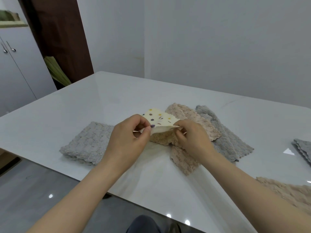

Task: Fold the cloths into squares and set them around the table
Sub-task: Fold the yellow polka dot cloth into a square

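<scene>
Pinching the dotted cloth by its near edge with left hand and right hand, clamping fingers on it, holding it over the worktop.

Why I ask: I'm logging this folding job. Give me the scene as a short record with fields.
being handled: spotted cream cloth, near edge lifted
left hand: pinches that edge
right hand: pinches that edge
folded, left: grey square cloth
behind the hands: beige cloth overlapping an unfolded grey cloth
right edge: folded grey stack; tan cloth nearer the person
surface: white table
</scene>
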Available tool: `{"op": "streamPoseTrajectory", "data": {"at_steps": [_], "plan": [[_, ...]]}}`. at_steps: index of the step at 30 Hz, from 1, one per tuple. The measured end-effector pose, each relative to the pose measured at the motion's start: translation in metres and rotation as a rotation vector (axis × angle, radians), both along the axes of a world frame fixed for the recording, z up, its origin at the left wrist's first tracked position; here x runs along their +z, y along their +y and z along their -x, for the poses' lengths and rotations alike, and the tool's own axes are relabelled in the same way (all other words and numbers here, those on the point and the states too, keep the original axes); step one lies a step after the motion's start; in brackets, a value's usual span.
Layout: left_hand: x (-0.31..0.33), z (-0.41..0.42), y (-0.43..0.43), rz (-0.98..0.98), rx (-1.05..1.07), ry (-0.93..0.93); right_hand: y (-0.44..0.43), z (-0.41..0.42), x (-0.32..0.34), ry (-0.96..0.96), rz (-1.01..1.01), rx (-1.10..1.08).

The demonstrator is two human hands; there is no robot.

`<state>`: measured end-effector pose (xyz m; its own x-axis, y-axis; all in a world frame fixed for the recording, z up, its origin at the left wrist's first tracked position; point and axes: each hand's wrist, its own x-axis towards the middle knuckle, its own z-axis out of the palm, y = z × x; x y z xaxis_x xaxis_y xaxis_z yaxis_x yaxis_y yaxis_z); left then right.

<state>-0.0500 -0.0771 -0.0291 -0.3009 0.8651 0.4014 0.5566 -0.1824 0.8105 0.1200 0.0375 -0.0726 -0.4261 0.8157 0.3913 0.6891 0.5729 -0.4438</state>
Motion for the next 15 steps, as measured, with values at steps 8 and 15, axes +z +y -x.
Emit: {"op": "streamPoseTrajectory", "data": {"at_steps": [8, 15], "plan": [[0.013, -0.002, -0.013, -0.017, 0.004, -0.141, -0.001, -0.037, 0.029, 0.046, -0.051, -0.09], [0.029, -0.009, -0.021, -0.056, -0.033, -0.122, -0.018, -0.059, 0.067, 0.192, -0.157, -0.157]]}}
